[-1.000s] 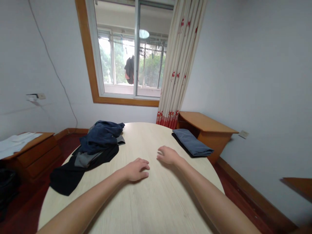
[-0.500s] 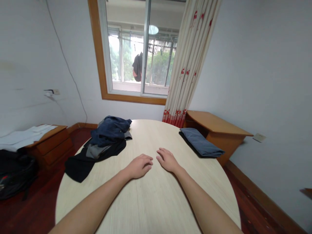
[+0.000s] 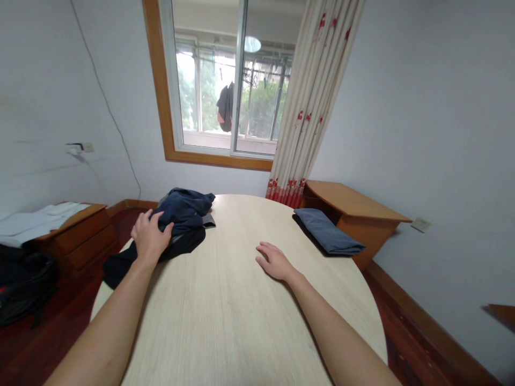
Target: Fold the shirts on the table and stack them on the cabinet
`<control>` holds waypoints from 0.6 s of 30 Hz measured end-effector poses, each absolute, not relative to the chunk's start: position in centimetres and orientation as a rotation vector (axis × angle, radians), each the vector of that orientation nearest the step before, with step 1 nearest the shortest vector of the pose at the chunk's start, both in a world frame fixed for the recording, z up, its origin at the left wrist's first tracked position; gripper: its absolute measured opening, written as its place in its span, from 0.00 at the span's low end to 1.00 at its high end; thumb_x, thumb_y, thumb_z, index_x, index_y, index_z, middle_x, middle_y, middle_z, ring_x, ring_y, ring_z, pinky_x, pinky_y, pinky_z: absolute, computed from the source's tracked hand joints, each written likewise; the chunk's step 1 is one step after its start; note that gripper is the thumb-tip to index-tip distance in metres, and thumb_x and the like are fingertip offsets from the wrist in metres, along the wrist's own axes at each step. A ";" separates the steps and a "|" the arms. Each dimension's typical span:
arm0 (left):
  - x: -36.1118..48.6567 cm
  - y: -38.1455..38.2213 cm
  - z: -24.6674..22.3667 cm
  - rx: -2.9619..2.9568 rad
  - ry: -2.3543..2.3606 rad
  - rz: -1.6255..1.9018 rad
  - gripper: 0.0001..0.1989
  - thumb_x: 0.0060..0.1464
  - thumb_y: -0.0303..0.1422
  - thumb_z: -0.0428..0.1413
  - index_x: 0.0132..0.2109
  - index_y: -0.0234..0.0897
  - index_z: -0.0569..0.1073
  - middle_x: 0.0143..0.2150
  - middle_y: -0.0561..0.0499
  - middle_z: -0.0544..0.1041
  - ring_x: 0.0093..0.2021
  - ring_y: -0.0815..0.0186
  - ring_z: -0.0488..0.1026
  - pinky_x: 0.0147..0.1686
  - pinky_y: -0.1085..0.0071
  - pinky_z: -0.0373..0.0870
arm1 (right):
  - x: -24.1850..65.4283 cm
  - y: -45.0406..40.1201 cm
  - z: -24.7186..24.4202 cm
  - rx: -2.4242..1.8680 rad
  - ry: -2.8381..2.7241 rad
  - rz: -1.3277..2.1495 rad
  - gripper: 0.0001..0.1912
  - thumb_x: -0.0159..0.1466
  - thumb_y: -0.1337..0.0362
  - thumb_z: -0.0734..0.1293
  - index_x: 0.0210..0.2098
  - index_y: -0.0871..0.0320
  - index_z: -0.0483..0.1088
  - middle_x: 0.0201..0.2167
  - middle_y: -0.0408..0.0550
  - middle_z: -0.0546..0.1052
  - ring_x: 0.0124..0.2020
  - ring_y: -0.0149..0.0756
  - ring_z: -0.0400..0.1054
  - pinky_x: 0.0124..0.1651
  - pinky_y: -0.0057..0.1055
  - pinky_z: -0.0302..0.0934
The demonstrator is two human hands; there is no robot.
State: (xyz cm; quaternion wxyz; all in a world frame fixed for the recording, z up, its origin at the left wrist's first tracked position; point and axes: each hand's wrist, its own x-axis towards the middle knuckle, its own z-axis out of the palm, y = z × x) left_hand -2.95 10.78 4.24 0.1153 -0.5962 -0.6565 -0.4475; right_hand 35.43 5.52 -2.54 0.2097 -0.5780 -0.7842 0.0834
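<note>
On the left of the round, pale wooden table (image 3: 233, 300) lies a crumpled heap of clothes. Its top piece is a dark blue garment (image 3: 185, 208), with a black garment (image 3: 187, 242) spread out beneath. My left hand (image 3: 151, 236) is over the near left side of this heap, fingers apart; whether it presses on the cloth I cannot tell. Near the middle of the table, my right hand (image 3: 274, 261) rests with its fingers loosely spread and nothing in them. To its right, a folded grey-blue garment (image 3: 328, 230) lies flat on top of a black folded one.
A wooden desk (image 3: 354, 201) stands behind the table's right side, close to the wall. On the left are a drawer cabinet (image 3: 90, 230) with papers on it and a black backpack (image 3: 24, 284). A patterned curtain (image 3: 309, 107) hangs beside the window.
My left hand has moved from the table's middle leftward to the clothes heap, its fingers spreading. My right hand has stayed in nearly the same place. The view has shifted slightly.
</note>
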 end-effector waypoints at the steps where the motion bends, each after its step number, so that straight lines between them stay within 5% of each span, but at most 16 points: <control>1: -3.0 10.9 4.2 -1.792 -1.889 -1.347 0.15 0.58 0.34 0.54 0.50 0.34 0.75 0.61 0.36 0.71 0.63 0.44 0.64 0.61 0.46 0.58 | 35.5 5.5 -2.5 -1.607 -2.176 0.234 0.24 0.67 0.58 0.62 0.58 0.63 0.70 0.64 0.64 0.66 0.66 0.49 0.59 0.68 0.48 0.50; 5: 0.4 9.2 5.3 -1.965 -1.532 -1.596 0.09 0.59 0.30 0.52 0.42 0.37 0.77 0.51 0.44 0.80 0.52 0.53 0.75 0.55 0.55 0.68 | 34.8 4.9 -2.0 -1.502 -2.133 0.287 0.25 0.65 0.61 0.64 0.59 0.65 0.69 0.62 0.66 0.68 0.65 0.51 0.60 0.67 0.51 0.50; 8: 5.3 5.6 6.1 -2.193 -1.093 -1.756 0.11 0.61 0.28 0.50 0.43 0.38 0.76 0.47 0.46 0.82 0.47 0.59 0.78 0.50 0.61 0.73 | 33.1 4.1 -1.5 -1.241 -2.006 0.514 0.34 0.64 0.62 0.65 0.68 0.59 0.55 0.63 0.63 0.66 0.59 0.46 0.67 0.63 0.49 0.58; 12: 10.7 1.4 5.5 -2.624 -0.748 -1.621 0.08 0.64 0.30 0.51 0.44 0.38 0.76 0.45 0.47 0.82 0.44 0.62 0.79 0.46 0.66 0.74 | 30.8 3.4 -0.9 -0.959 -1.815 0.666 0.39 0.61 0.64 0.68 0.68 0.56 0.52 0.61 0.57 0.69 0.56 0.41 0.69 0.63 0.45 0.59; 15: 11.5 1.2 4.5 -2.831 -0.693 -1.439 0.10 0.63 0.35 0.53 0.47 0.38 0.76 0.50 0.44 0.80 0.50 0.59 0.76 0.51 0.61 0.72 | 30.6 3.6 -0.9 -0.917 -1.775 0.672 0.30 0.59 0.65 0.68 0.61 0.58 0.64 0.58 0.54 0.73 0.58 0.44 0.67 0.64 0.44 0.58; 18: 10.2 2.9 3.5 -2.901 -0.906 -1.227 0.26 0.57 0.44 0.60 0.60 0.40 0.70 0.64 0.39 0.69 0.63 0.48 0.65 0.64 0.43 0.55 | 31.3 4.0 -1.2 -0.973 -1.736 0.749 0.19 0.63 0.62 0.65 0.53 0.59 0.71 0.52 0.52 0.77 0.52 0.44 0.71 0.59 0.45 0.63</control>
